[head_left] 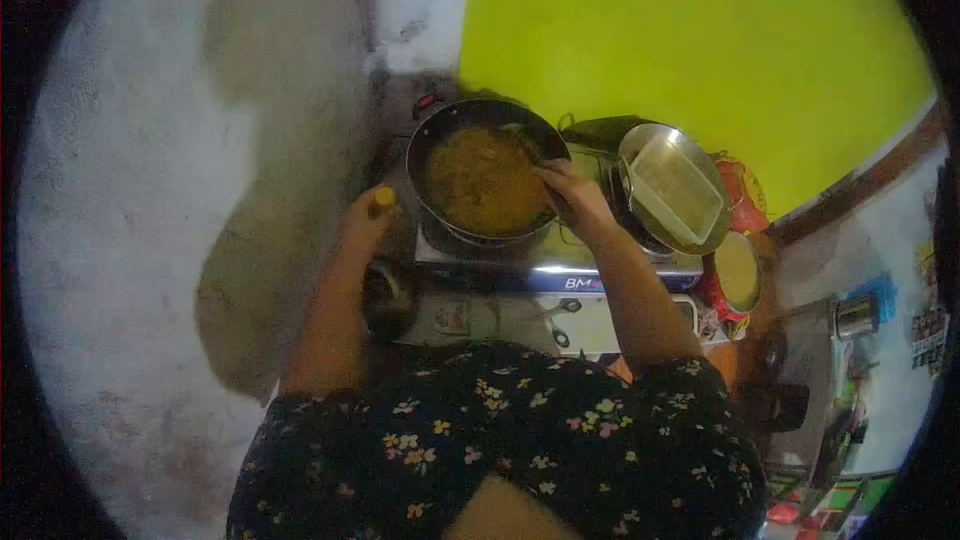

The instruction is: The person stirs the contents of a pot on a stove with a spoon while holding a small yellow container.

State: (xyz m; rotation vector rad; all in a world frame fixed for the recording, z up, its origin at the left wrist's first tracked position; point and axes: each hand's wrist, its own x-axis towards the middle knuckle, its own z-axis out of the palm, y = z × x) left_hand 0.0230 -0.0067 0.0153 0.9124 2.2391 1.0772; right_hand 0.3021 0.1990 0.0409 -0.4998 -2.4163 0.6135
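Observation:
A dark, deep pan [487, 230] of orange-brown food [480, 180] sits on the stove [500, 275]. My right hand [578, 198] is at the pan's right rim, fingers closed together over its inner edge. A dark shape inside the rim there may be a utensil; its form is too blurred to name. Left of the pan, my left hand [366, 225] is closed around something with a round yellow top [384, 197], perhaps a capped container. Its body is hidden by the hand.
Right of the pan, a metal bowl [712, 235] bears a pale rectangular plastic container [680, 190]. A red-sided tub [738, 275] stands farther right. Spoons [566, 307] lie in front of the stove, and a dark round pot [388, 300] is below my left hand. Walls border the left and back.

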